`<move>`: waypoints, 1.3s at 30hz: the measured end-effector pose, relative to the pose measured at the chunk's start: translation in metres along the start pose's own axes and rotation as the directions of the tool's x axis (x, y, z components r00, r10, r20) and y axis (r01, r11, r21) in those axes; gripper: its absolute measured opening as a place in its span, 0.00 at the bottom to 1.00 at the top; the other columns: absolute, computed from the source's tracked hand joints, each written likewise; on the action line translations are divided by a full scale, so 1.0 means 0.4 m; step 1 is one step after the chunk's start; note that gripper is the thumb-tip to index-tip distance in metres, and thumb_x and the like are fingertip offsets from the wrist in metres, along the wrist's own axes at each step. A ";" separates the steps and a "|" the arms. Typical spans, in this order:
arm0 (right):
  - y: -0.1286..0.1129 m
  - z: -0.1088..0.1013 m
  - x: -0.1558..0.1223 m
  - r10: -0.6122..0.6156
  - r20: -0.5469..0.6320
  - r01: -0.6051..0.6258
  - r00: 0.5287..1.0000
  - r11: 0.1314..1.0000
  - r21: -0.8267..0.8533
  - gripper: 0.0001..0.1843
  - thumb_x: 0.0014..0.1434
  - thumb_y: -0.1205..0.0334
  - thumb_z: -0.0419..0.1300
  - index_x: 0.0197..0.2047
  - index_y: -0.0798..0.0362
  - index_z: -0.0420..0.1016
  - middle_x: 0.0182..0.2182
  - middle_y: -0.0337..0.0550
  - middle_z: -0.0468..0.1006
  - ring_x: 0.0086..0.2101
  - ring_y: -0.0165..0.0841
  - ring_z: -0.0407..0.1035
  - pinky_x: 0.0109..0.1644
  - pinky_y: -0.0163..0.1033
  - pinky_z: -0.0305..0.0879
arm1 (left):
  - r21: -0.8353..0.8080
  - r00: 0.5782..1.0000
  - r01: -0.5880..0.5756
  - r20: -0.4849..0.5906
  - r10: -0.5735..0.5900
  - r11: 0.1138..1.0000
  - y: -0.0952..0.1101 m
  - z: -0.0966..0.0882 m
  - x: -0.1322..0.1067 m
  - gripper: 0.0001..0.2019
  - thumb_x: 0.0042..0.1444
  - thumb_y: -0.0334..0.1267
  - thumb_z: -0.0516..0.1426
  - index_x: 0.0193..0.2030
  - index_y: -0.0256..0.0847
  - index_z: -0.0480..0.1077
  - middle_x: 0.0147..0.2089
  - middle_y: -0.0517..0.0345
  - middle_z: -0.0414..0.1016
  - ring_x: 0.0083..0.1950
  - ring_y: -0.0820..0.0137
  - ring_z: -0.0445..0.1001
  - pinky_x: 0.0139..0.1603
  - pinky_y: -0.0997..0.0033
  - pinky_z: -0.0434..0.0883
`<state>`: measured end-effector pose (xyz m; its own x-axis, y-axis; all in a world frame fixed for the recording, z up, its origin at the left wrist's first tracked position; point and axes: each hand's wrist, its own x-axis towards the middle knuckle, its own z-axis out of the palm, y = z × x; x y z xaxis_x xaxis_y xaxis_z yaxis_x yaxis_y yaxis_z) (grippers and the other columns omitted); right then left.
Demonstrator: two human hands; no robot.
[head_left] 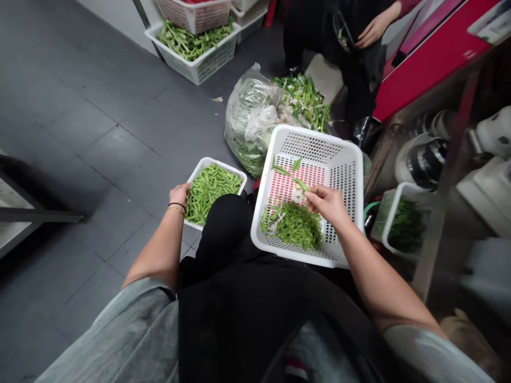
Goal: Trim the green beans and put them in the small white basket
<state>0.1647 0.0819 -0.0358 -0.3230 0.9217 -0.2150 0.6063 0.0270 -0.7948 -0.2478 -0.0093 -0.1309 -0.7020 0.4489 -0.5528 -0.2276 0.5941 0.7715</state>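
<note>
My right hand [326, 205] is over the large white basket [258, 213], pinching a green pea pod [300, 184] between thumb and fingertips. Inside that basket lie a heap of thin green trimmings [299, 226] and a few loose pods [281, 170] farther back. Beside my left knee, my left hand [180, 196] grips the left rim of a smaller white basket [244, 181]. Green pea pods [211, 191] fill this one. Part of its near right side is hidden behind my knee.
Beyond the baskets stand a clear plastic bag of greens [251, 111] and a pile of leafy scraps [307, 101]. A co-worker's hand [373, 32] shows at the top right. Stacked vegetable crates [197, 72] are at the back; a metal shelf [443, 213] runs along the right.
</note>
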 end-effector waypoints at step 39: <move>-0.078 -0.104 -0.247 -0.435 -0.031 0.400 0.900 0.852 -0.339 0.18 0.62 0.53 0.52 0.51 0.53 0.66 0.43 0.47 0.73 0.34 0.32 0.68 0.37 0.36 0.62 | -0.377 0.500 -0.271 0.732 0.464 0.886 0.122 0.262 -0.627 0.12 0.47 0.39 0.64 0.36 0.35 0.72 0.25 0.55 0.75 0.26 0.71 0.75 0.32 0.71 0.74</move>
<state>0.2078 0.0059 0.0339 -0.5315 0.8299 0.1696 0.6335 0.5224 -0.5708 -0.0121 -0.0229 0.0123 0.0373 0.9882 -0.1489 -0.2659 0.1534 0.9517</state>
